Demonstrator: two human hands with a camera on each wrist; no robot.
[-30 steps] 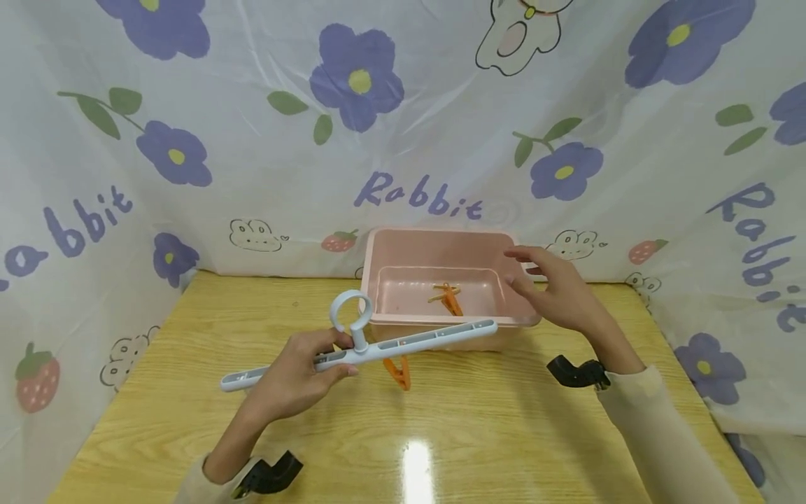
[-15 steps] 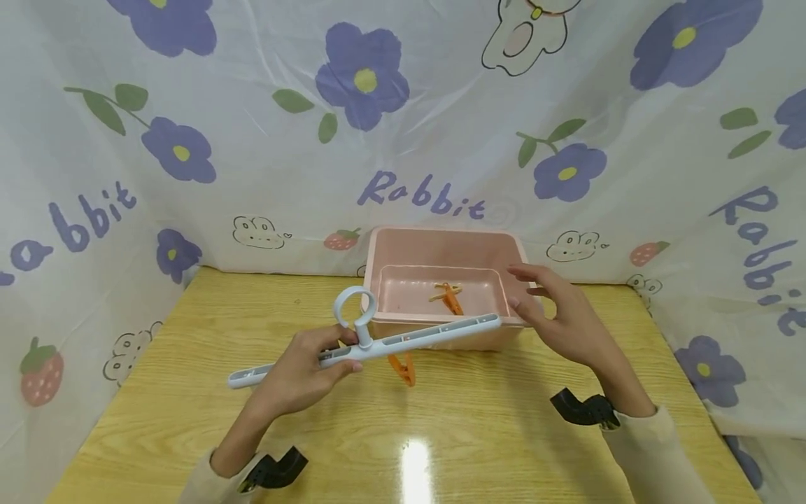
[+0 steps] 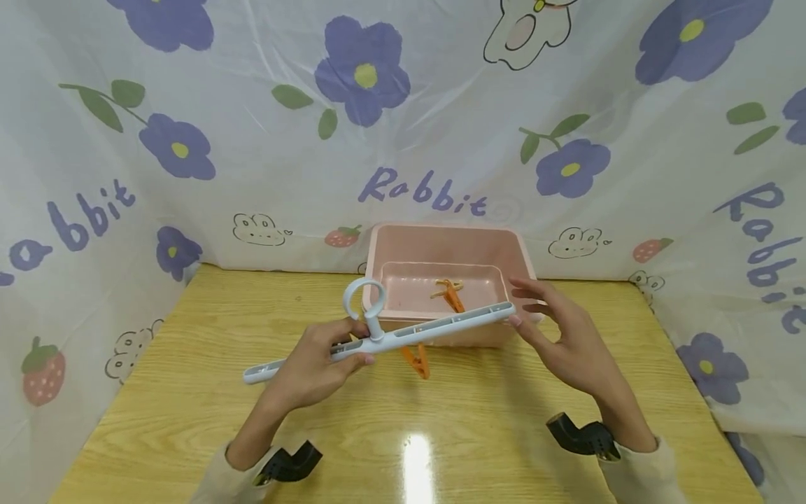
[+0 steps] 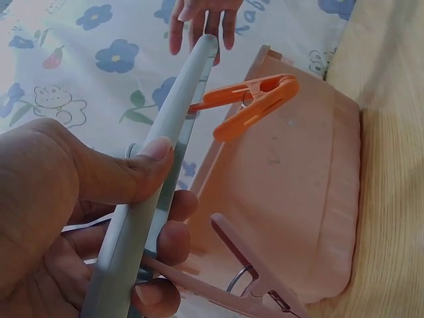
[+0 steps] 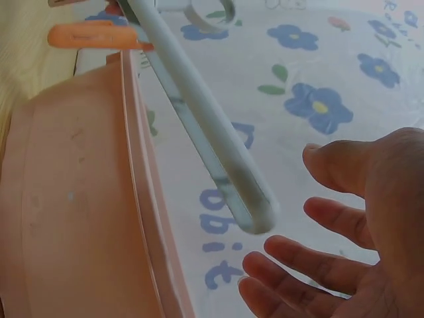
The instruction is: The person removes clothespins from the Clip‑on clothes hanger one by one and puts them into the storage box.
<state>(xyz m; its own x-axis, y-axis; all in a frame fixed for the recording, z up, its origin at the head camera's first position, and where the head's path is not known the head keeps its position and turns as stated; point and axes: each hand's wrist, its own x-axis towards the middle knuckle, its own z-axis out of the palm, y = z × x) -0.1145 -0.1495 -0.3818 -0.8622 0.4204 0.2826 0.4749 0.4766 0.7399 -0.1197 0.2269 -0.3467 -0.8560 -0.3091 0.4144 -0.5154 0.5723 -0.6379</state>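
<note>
My left hand [image 3: 317,367] grips a pale blue clip hanger [image 3: 441,326] near its middle, thumb on one side and fingers on the other. The bar tilts up to the right, and its round hook [image 3: 364,283] points upward. An orange clip [image 4: 255,109] hangs from the bar's underside, and a pink clip [image 4: 248,281] shows by the fingers in the left wrist view. Close to the bar's right end is my right hand [image 3: 567,343], fingers spread and slightly bent. In the right wrist view a small gap separates those fingers from the bar's tip.
Behind the hanger, a pink plastic bin [image 3: 441,241] stands on the wooden table [image 3: 189,336] against a flower-print cloth [image 3: 252,168]. An orange clip [image 3: 452,297] and a yellowish clip [image 3: 439,288] lie inside the bin. Black camera mounts sit on both wrists.
The left hand has carried the hanger slightly right and up. My right hand has lowered from above the bin's right edge to the bar's right end.
</note>
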